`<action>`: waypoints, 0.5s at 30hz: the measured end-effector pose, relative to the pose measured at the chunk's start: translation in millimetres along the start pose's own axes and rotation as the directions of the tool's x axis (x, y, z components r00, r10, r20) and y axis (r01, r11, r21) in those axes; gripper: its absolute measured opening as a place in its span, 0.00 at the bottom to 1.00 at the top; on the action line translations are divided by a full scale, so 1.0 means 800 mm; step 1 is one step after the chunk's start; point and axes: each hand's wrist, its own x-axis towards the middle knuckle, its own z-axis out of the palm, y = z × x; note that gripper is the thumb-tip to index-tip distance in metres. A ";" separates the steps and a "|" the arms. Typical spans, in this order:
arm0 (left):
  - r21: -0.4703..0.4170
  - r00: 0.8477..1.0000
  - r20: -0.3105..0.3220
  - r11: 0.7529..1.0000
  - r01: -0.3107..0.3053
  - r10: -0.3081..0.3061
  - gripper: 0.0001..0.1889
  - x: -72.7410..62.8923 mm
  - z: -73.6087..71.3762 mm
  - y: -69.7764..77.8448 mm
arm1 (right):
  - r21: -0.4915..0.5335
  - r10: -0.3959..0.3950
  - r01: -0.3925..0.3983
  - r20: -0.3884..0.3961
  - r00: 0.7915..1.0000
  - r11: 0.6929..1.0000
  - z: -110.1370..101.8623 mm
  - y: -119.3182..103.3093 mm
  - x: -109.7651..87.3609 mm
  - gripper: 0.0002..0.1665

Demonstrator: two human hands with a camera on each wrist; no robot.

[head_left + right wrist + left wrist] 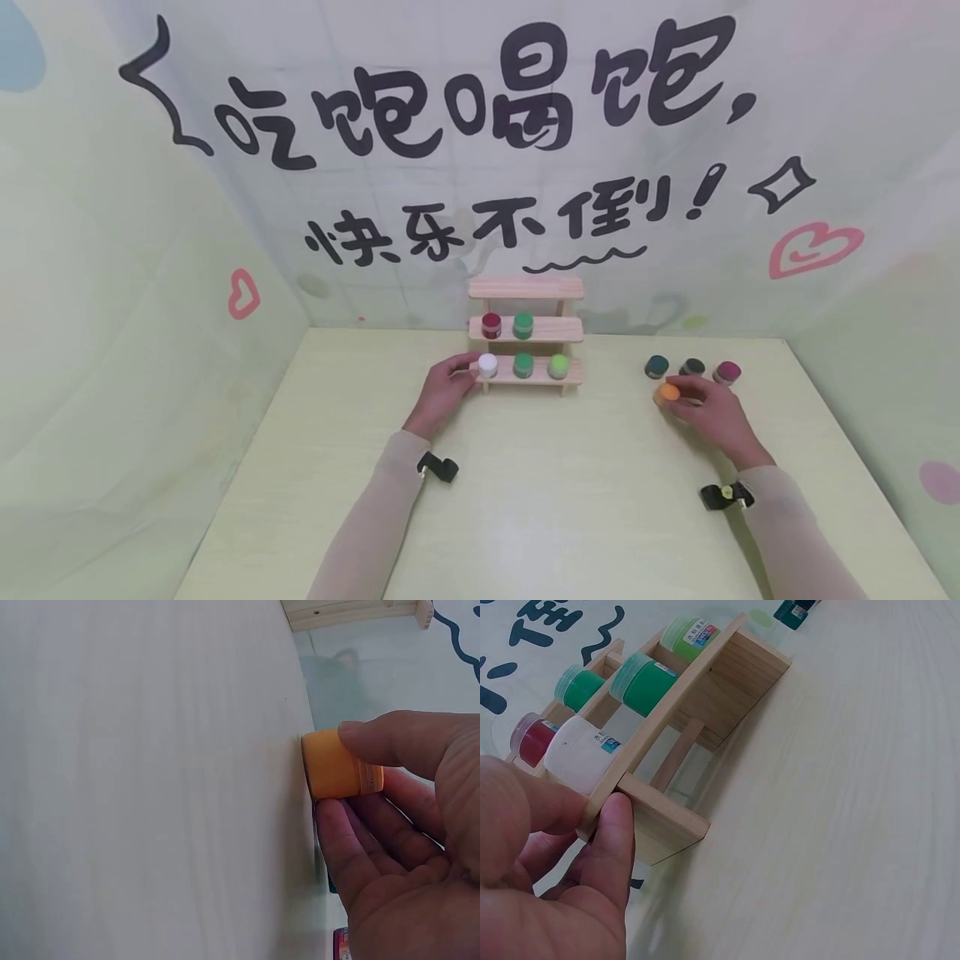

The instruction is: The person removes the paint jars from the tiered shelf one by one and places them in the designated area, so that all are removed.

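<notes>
A small wooden tiered rack (527, 288) stands at the back of the table. My left hand (444, 390) pinches the left end of its lowest shelf between thumb and fingers, right beside a white paint jar (581, 757). That shelf also carries a green jar (523, 365) and a light green jar (558, 367). On the middle shelf sit a dark red jar (491, 325) and another green jar (522, 326). At the right, my right hand (708, 412) grips an orange paint jar (330, 766) by its sides, low at the tabletop.
Behind the right hand, a dark teal jar (657, 367), a blackish green jar (692, 368) and a magenta jar (727, 372) stand in a row on the pale table (525, 500). A printed cloth (390, 192) with black lettering hangs behind the table.
</notes>
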 end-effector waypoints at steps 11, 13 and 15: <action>0.017 1.000 -0.003 1.000 0.008 -0.008 0.17 -0.003 0.002 0.001 | 0.070 0.062 -0.062 -0.002 0.998 0.996 -0.012 -0.004 -0.009 0.36; 0.024 1.000 -0.005 1.000 0.005 -0.005 0.17 -0.003 0.002 0.001 | 0.090 0.061 -0.059 -0.022 0.998 0.994 -0.016 -0.006 -0.010 0.36; 0.025 1.000 -0.007 1.000 0.004 -0.004 0.17 -0.003 0.001 0.002 | 0.095 0.049 -0.045 -0.038 0.998 0.994 -0.019 -0.008 -0.011 0.35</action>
